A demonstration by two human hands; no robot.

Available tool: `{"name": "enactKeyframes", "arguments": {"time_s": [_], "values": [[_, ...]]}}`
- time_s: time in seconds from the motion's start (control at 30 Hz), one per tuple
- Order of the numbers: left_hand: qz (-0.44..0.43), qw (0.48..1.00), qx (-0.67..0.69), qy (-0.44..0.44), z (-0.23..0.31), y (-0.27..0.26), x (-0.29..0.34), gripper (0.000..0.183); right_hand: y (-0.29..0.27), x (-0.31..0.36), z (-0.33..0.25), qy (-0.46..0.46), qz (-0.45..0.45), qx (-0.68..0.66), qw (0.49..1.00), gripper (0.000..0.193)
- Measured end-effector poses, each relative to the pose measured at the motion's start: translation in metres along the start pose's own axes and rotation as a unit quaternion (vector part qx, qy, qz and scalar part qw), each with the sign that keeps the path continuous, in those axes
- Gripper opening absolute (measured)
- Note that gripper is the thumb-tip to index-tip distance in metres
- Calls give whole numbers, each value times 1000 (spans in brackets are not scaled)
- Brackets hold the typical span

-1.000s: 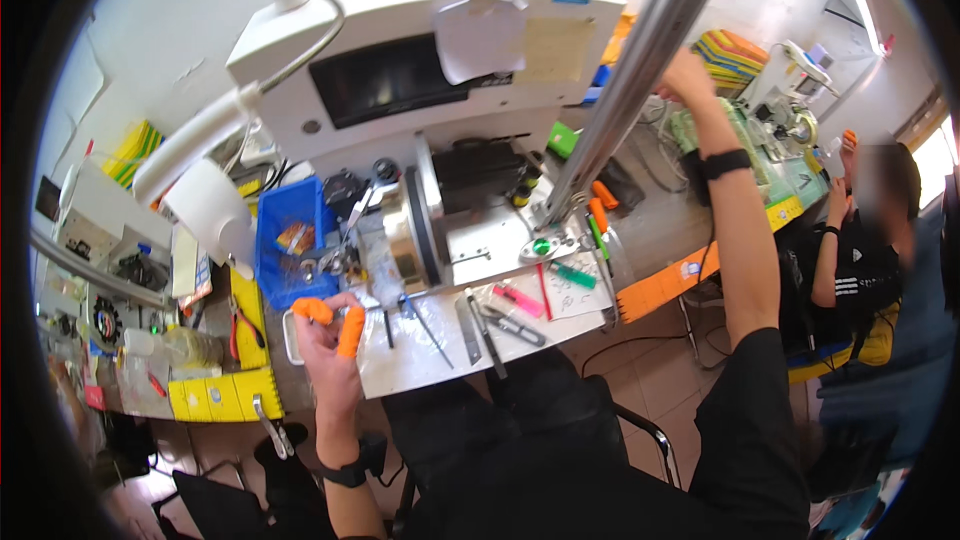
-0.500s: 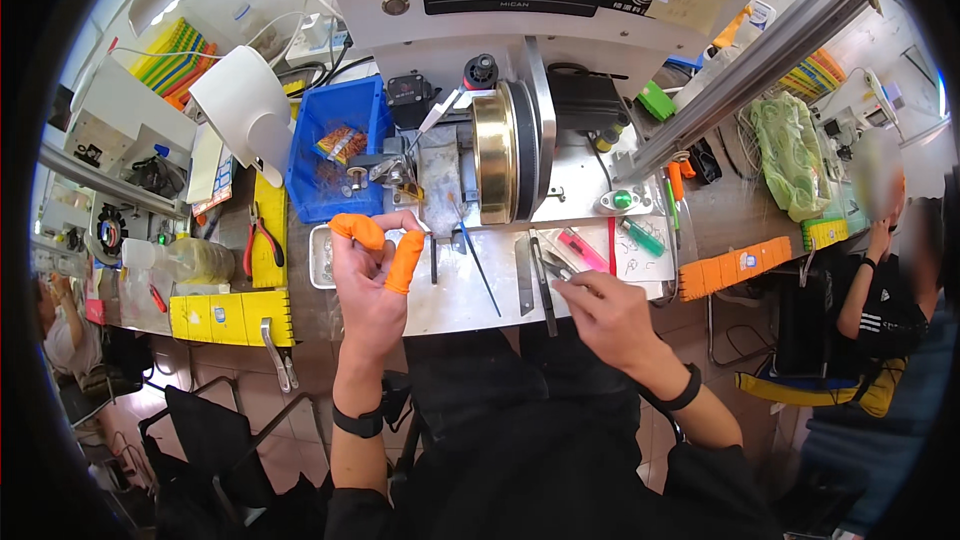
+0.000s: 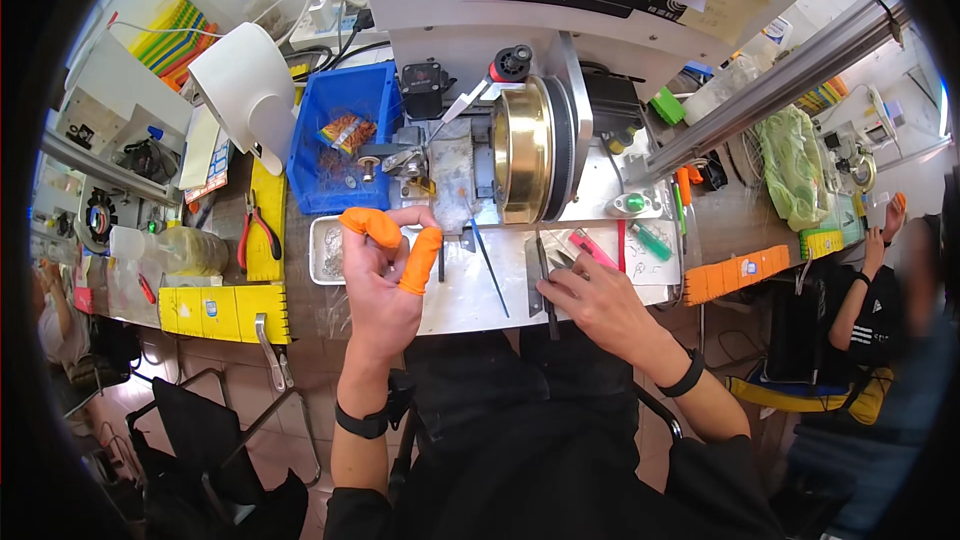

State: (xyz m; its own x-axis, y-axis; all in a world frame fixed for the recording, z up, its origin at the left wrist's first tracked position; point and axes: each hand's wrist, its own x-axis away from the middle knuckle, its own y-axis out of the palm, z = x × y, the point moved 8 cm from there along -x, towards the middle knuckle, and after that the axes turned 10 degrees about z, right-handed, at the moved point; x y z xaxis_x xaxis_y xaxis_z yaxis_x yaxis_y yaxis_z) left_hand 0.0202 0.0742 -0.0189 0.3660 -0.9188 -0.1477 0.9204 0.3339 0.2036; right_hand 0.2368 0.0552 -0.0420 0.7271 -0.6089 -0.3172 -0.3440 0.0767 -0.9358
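Note:
My left hand [image 3: 385,285] is raised above the bench's front edge. Orange finger cots [image 3: 422,262] cover two of its digits. Its fingers are curled together, and whatever they may hold is hidden. My right hand [image 3: 605,312] is low over the white work surface, its bent fingertips closed at a slim dark tool [image 3: 550,315]. Grey tweezer-like tips [image 3: 563,259] show just beyond those fingers. Left of the dark tool lies a flat grey strip [image 3: 533,275]. A thin blue rod [image 3: 490,268] and a short dark stick [image 3: 442,262] lie between my hands.
Beyond my hands stands a machine with a brass wheel [image 3: 522,155]. A blue bin [image 3: 340,180], a small white tray [image 3: 322,275] and red-handled pliers [image 3: 262,230] are to the left. Pink [image 3: 592,248] and green [image 3: 650,240] tubes lie right. Another person's hand [image 3: 893,218] shows far right.
My right hand has shifted left, from beside the tweezer-like tool to the slim dark tool. My left hand keeps its curled pose. The whole view has shifted slightly.

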Motion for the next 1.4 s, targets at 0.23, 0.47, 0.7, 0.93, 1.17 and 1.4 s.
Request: {"name": "enactKeyframes", "arguments": {"time_s": [0.23, 0.47, 0.7, 0.93, 1.17, 1.4], "values": [[0, 1000, -24, 13, -2, -1, -1, 35, -25, 8, 5, 107, 90, -181, 974, 31], [-5, 999, -18, 30, -7, -2, -3, 36, -47, 15, 3, 351, 249, -684, 589, 20], [-12, 998, -16, 55, -5, -5, -4, 35, -98, -48, -31, 163, 263, -366, 878, 30], [-20, 995, -65, 77, -4, -5, -4, 37, -90, -83, -41, 75, 247, -198, 945, 33], [-20, 987, -87, 133, 0, -4, -4, 38, -79, -84, -43, 62, 237, -184, 952, 33], [-19, 985, -93, 147, 2, -5, -4, 37, -77, -85, -45, 65, 226, -187, 954, 34]]}}
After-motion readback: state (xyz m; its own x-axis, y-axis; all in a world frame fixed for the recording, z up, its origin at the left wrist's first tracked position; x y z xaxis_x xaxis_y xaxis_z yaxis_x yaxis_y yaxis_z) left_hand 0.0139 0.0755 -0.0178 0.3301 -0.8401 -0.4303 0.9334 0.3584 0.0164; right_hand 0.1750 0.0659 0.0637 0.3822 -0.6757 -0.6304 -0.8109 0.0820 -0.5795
